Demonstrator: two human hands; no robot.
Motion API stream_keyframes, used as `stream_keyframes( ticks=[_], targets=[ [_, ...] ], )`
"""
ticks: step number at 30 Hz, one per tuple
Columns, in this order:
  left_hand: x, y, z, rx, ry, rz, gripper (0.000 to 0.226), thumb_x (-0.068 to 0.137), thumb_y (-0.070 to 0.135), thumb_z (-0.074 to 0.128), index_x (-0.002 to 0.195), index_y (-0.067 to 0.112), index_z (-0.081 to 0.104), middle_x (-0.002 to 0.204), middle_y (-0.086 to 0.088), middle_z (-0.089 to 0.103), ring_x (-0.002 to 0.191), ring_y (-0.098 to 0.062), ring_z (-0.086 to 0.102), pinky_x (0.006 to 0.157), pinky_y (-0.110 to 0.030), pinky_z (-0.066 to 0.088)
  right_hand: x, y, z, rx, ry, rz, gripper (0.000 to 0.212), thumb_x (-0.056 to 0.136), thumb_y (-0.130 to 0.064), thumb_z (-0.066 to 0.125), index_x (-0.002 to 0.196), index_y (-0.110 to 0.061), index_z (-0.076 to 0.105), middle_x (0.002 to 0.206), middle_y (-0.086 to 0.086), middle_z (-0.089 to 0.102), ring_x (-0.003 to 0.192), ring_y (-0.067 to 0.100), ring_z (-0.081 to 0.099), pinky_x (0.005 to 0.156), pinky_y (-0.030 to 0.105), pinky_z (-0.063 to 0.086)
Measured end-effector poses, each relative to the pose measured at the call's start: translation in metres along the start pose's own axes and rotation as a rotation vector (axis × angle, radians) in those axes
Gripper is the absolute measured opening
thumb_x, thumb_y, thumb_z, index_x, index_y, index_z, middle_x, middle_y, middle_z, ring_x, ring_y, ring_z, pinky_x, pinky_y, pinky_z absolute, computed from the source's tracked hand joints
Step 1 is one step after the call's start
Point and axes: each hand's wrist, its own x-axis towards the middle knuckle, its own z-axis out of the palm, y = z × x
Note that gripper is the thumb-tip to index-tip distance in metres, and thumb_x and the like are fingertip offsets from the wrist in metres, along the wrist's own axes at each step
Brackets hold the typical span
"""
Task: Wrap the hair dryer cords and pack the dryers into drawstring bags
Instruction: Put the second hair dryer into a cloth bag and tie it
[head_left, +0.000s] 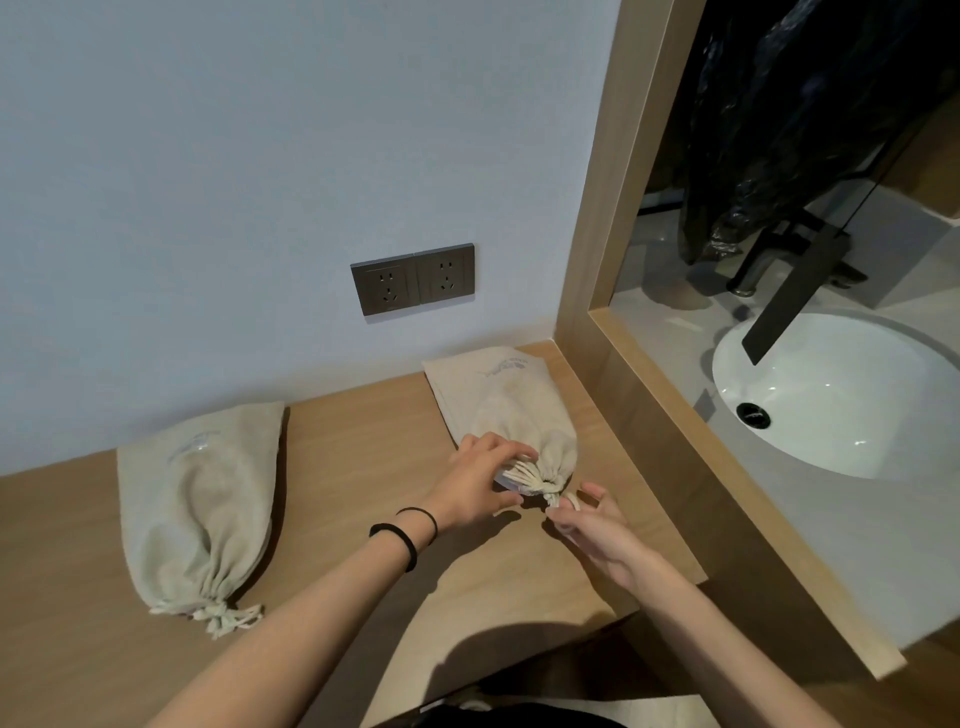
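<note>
Ok, status: the bag I'm working on (514, 410) lies on the wooden counter (363, 431) ahead of me and to the right, in the corner by the wall. Its long axis runs away from me toward the wall, closed bottom at the far end, gathered neck at the near end. That neck sits right between my hands, which is what matters for the next pull. My left hand (475, 491) is on the left side of the neck, fingers curled over the bunched fabric and thumb underneath, gripping it. My right hand (597, 522) is just right of the neck and a bit nearer me, fingertips pinching the drawstring (553, 496) where it leaves the gather; the other fingers are loose. Both hands are in contact, but the left is the anchor and the right has the cord. The bag bulges mid-length, so I reckon the dryer is inside, though I can't see it. The neck looks nearly closed. My read: pull the cord along the bag's axis, toward me and slightly right, while the left hand braces. Pulling sideways would likely just drag the bag. The second bag (200, 509) lies well apart on the left, same orientation, neck already cinched.
</note>
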Motion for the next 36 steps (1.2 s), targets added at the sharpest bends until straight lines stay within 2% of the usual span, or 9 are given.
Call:
stream_keyframes(
  ticks=[5, 10, 14, 20, 26, 28, 31, 33, 36],
  targets=[
    [0.002, 0.005, 0.01, 0.115, 0.018, 0.032, 0.043, 0.083, 0.038, 0.067, 0.124, 0.037, 0.054, 0.11, 0.002, 0.045, 0.107, -0.018, 0.034, 0.091, -0.032, 0.031, 0.005, 0.003, 0.007, 0.189, 0.05, -0.032, 0.066, 0.08, 0.014, 0.064, 0.136, -0.001, 0.032, 0.129, 0.029, 0.05, 0.114, 0.031, 0.057, 0.094, 0.036, 0.048],
    [0.001, 0.009, 0.02, 0.12, 0.156, 0.029, 0.033, 0.086, 0.043, 0.061, 0.118, 0.038, 0.057, 0.104, 0.007, 0.045, 0.104, -0.014, 0.036, 0.077, -0.027, 0.02, 0.007, 0.002, 0.006, 0.127, 0.127, -0.06, 0.056, 0.078, 0.013, 0.067, 0.124, -0.003, 0.038, 0.095, 0.018, 0.06, 0.086, 0.024, 0.064, 0.081, 0.031, 0.054],
    [0.0, 0.01, 0.025, 0.138, 0.167, 0.026, 0.03, 0.088, 0.041, 0.058, 0.118, 0.037, 0.056, 0.107, 0.006, 0.048, 0.103, -0.013, 0.038, 0.077, -0.027, 0.018, 0.009, 0.006, 0.0, -0.042, 0.099, -0.095, 0.054, 0.078, 0.01, 0.068, 0.117, -0.005, 0.034, 0.101, 0.02, 0.058, 0.08, 0.021, 0.064, 0.059, 0.019, 0.057],
    [0.002, 0.007, 0.025, 0.12, 0.196, 0.018, 0.027, 0.089, 0.039, 0.058, 0.116, 0.037, 0.058, 0.102, 0.008, 0.048, 0.099, -0.012, 0.039, 0.076, -0.026, 0.019, 0.007, 0.01, -0.023, -0.528, 0.02, -0.029, 0.051, 0.078, 0.005, 0.068, 0.114, -0.007, 0.033, 0.111, 0.019, 0.056, 0.07, 0.015, 0.061, 0.05, 0.02, 0.052],
    [0.002, 0.003, 0.023, 0.001, 0.187, -0.016, 0.029, 0.083, 0.041, 0.067, 0.111, 0.036, 0.06, 0.099, 0.011, 0.053, 0.098, -0.011, 0.043, 0.079, -0.026, 0.025, 0.008, 0.012, -0.032, -0.551, 0.005, -0.079, 0.057, 0.08, -0.004, 0.07, 0.121, -0.022, 0.034, 0.085, 0.005, 0.063, 0.071, 0.018, 0.058, 0.064, 0.03, 0.051],
    [0.001, 0.001, 0.023, -0.078, 0.215, -0.049, 0.035, 0.078, 0.042, 0.072, 0.109, 0.034, 0.059, 0.096, 0.013, 0.056, 0.096, -0.011, 0.046, 0.08, -0.026, 0.03, 0.012, 0.013, -0.027, -0.635, 0.016, -0.188, 0.041, 0.083, -0.017, 0.069, 0.116, -0.03, 0.047, 0.088, 0.001, 0.06, 0.08, 0.016, 0.058, 0.071, 0.028, 0.05],
    [0.0, -0.005, 0.026, -0.215, 0.252, -0.168, 0.033, 0.073, 0.046, 0.075, 0.097, 0.029, 0.06, 0.092, 0.014, 0.056, 0.096, -0.01, 0.046, 0.081, -0.026, 0.035, 0.025, 0.02, -0.018, -0.806, 0.034, -0.301, 0.012, 0.087, -0.03, 0.06, 0.095, -0.039, 0.064, 0.107, 0.001, 0.063, 0.107, 0.02, 0.055, 0.099, 0.039, 0.043],
    [0.0, -0.008, 0.028, -0.19, 0.223, -0.195, 0.022, 0.075, 0.049, 0.071, 0.085, 0.032, 0.063, 0.094, 0.012, 0.058, 0.098, -0.013, 0.046, 0.083, -0.026, 0.035, 0.027, 0.019, -0.008, -0.876, 0.017, -0.319, 0.015, 0.091, -0.028, 0.056, 0.096, -0.03, 0.07, 0.108, 0.002, 0.066, 0.112, 0.023, 0.053, 0.102, 0.042, 0.039],
    [0.0, -0.006, 0.03, -0.227, 0.215, -0.214, 0.013, 0.082, 0.042, 0.067, 0.082, 0.029, 0.069, 0.09, 0.014, 0.058, 0.097, -0.013, 0.044, 0.091, -0.03, 0.036, 0.023, 0.013, 0.003, -0.915, 0.018, -0.368, 0.015, 0.091, -0.023, 0.057, 0.083, -0.022, 0.069, 0.084, -0.004, 0.065, 0.097, 0.021, 0.054, 0.095, 0.037, 0.038]
  ],
)
